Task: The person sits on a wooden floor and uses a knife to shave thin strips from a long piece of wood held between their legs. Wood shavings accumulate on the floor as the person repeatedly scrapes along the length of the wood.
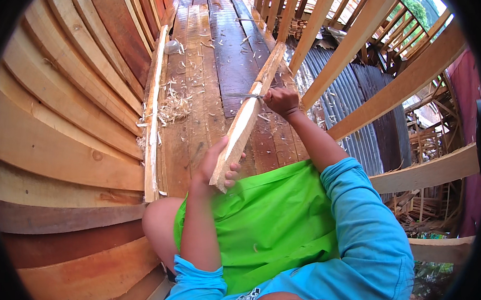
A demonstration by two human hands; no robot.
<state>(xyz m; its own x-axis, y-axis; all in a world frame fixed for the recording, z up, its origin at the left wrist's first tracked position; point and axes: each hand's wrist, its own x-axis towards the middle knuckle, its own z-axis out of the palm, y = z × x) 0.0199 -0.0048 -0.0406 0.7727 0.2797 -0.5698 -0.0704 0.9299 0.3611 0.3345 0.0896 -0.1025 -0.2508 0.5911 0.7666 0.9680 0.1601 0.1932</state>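
A long squared wooden stick (244, 119) slants away from my lap. Its upper face is pale where the surface is shaved, with rougher, browner wood toward the far end. My left hand (217, 163) is wrapped round its near end, thumb on one side and fingertips on the other. My right hand (282, 101) is closed in a fist on a knife, whose handle is mostly hidden by the fingers. The thin knife blade (244, 95) lies crosswise over the stick, about midway along, its tip pointing left.
Curly wood shavings (174, 107) litter the plank floor (193, 61). A wooden rail (154, 116) runs along the left, beside a slatted wall (73, 136). On the right, upright slats (349, 54) stand before corrugated metal sheets (351, 110). Green cloth (276, 223) covers my lap.
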